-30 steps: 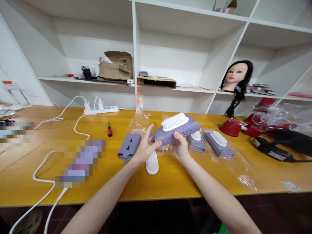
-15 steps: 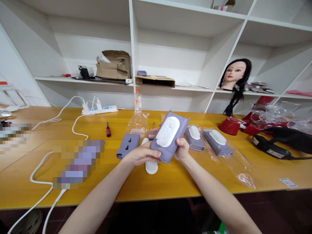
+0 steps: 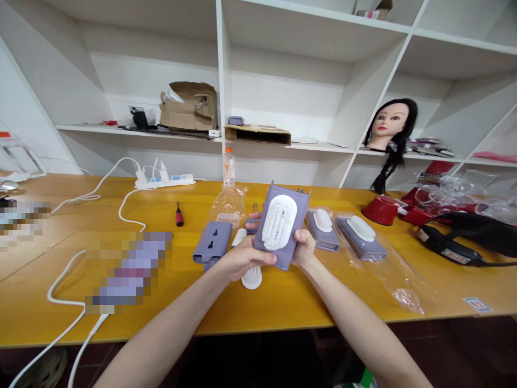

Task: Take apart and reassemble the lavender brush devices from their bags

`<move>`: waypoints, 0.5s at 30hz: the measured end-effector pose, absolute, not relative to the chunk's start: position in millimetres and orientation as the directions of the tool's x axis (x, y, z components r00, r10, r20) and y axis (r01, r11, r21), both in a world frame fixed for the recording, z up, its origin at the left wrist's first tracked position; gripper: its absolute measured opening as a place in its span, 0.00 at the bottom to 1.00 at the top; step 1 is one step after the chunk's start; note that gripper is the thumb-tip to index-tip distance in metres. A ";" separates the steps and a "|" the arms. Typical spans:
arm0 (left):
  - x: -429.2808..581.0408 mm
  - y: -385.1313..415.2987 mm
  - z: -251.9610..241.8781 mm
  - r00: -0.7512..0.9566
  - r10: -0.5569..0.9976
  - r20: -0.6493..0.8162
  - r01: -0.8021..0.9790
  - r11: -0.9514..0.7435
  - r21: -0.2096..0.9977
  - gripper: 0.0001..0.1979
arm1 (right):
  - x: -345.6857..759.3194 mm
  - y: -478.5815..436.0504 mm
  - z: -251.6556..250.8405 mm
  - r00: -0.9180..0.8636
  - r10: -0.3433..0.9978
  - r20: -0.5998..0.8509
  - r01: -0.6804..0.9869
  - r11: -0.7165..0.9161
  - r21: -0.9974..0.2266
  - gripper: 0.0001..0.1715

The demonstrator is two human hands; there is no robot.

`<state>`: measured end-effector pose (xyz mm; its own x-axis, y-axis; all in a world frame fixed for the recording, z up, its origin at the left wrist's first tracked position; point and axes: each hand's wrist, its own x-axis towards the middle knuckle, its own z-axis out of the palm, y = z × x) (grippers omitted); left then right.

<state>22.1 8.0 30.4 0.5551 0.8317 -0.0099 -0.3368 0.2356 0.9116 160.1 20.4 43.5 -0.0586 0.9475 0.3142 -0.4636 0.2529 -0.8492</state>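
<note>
While you grip it with both hands, the lavender plastic housing with its white oval bristled pad stands off the yellow wooden table, long axis running away from you, leaning slightly right. Your left hand clamps its lower left edge, your right hand its lower right corner, neither clearly nearer. Just left lies a slotted lavender housing; a loose white bristled pad sits below. A small tag at lower right is too small to read.
</note>
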 end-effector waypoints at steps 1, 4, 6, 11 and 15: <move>23.3 8.2 30.7 0.523 0.852 0.010 -0.359 0.210 0.909 0.27 | 160.1 21.2 44.2 -0.102 0.943 0.316 -0.468 0.235 -0.852 0.33; 24.3 9.5 31.7 0.420 0.907 0.040 -0.394 0.142 0.908 0.24 | 159.4 24.1 45.2 -0.166 0.933 0.319 -0.473 0.208 -0.856 0.31; 24.2 9.7 32.8 0.370 0.928 0.037 -0.394 0.121 0.911 0.21 | 158.3 25.6 45.1 -0.140 0.933 0.332 -0.467 0.234 -0.853 0.31; 27.6 5.4 35.5 0.370 0.929 0.017 -0.371 0.131 0.919 0.20 | 160.1 27.1 47.8 -0.046 0.940 0.338 -0.471 0.278 -0.837 0.35; 29.7 5.7 34.2 0.355 0.934 0.029 -0.283 0.078 0.956 0.20 | 168.0 28.3 54.6 -0.023 0.923 0.383 -0.488 0.324 -0.810 0.37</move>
